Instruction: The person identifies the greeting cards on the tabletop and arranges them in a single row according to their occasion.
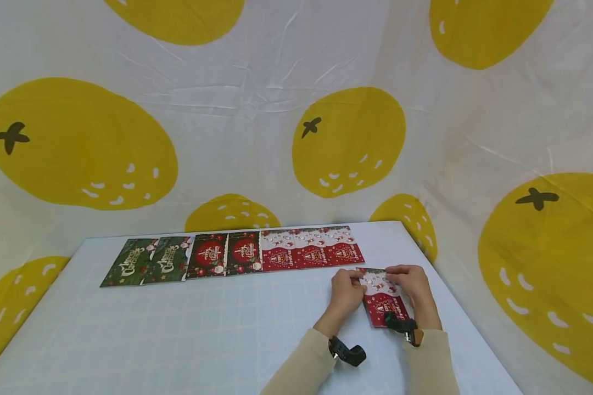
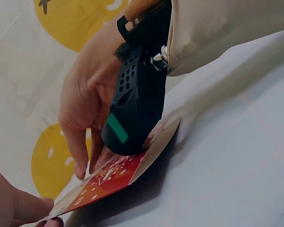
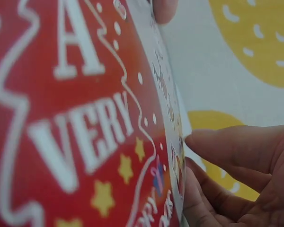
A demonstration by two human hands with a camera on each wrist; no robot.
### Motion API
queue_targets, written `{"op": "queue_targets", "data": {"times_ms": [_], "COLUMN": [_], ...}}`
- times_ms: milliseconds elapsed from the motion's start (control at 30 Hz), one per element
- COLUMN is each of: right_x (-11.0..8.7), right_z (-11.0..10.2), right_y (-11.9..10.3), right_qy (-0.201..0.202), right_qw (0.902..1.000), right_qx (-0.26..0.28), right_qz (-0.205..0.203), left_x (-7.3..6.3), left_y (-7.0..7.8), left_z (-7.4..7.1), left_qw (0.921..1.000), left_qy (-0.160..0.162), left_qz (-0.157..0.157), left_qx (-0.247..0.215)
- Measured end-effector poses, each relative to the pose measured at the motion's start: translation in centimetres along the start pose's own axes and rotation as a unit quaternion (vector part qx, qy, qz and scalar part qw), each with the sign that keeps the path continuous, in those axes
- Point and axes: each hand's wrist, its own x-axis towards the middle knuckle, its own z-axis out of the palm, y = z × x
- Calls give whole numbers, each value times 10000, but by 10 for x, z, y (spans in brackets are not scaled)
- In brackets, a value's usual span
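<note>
Both hands hold a red-and-white Christmas card (image 1: 382, 303) at the right side of the table. My left hand (image 1: 346, 293) pinches its upper left corner between thumb and fingers. At the upper right edge, my right hand (image 1: 414, 286) grips the card with thumb and fingertips. In the left wrist view the card (image 2: 109, 182) is tilted, its near edge raised off the tabletop with a shadow underneath. The right wrist view has the card's red face (image 3: 80, 113) up close, lettered "A VERY", with the right hand (image 3: 246, 175) at its edge.
Along the table's back lies a row of cards: two green cards (image 1: 167, 260) at left, two dark cards with red circles (image 1: 244, 252), then three red-and-white cards (image 1: 311, 255). A white cloth with yellow fruit prints (image 1: 247, 153) hangs behind the pale table (image 1: 178, 340).
</note>
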Motion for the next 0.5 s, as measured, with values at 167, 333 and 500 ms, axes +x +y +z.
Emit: {"op": "queue_targets", "data": {"times_ms": [167,333,500], "right_x": [-2,-4,-5], "right_z": [0,0,0], "right_y": [-2,-5,-7], "right_qy": [-137,-186,-199], "right_qw": [9998,9996,9991], "right_qx": [79,193,364], "right_qz": [-77,-68,-41], "left_x": [1,0,0], "left_y": [-4,-6,-5], "left_z": [0,-1,-3], "left_qw": [9991,9984,9975], "left_qy": [305,423,547], "left_qz": [309,298,364], "left_qx": [-32,-215,-242]}}
